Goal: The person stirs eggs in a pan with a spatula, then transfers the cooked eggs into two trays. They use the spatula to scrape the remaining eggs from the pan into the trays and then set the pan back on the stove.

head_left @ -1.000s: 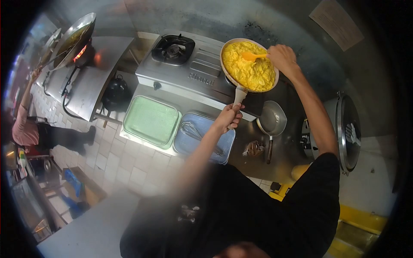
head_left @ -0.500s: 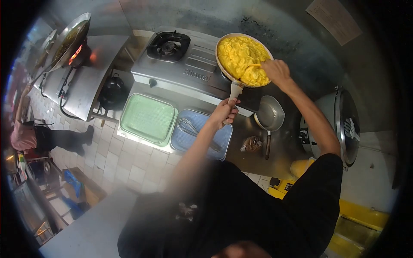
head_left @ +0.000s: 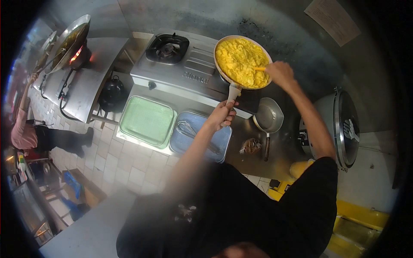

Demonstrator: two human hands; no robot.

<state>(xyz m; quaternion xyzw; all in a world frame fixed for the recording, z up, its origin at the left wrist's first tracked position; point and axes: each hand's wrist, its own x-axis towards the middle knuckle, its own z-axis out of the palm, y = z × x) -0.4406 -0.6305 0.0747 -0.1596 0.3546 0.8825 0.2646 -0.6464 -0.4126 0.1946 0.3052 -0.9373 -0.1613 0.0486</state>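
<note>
My left hand (head_left: 222, 115) is closed around the pale handle of a frying pan (head_left: 234, 88), which sits over the right side of the gas stove (head_left: 180, 79). Yellow scrambled eggs (head_left: 241, 60) fill the pan. My right hand (head_left: 280, 74), at the pan's right rim, is closed on a yellow-orange utensil (head_left: 260, 69); its far end is sunk in the eggs, so its exact kind is hidden. Just below the pan is a blue-lined tray (head_left: 200, 120) with a whisk (head_left: 187, 129) in it.
Left of the blue tray lies a green-lined tray (head_left: 146, 120). A small saucepan (head_left: 269, 115) and a bagged brown item (head_left: 251, 146) rest on the counter, near a large lidded cooker (head_left: 329, 124). Far left, another person (head_left: 26, 135) stands by a wok (head_left: 71, 43) over flame.
My right hand and the utensil have shifted slightly within the pan, and the eggs' surface looks different. My left hand keeps its grip on the handle.
</note>
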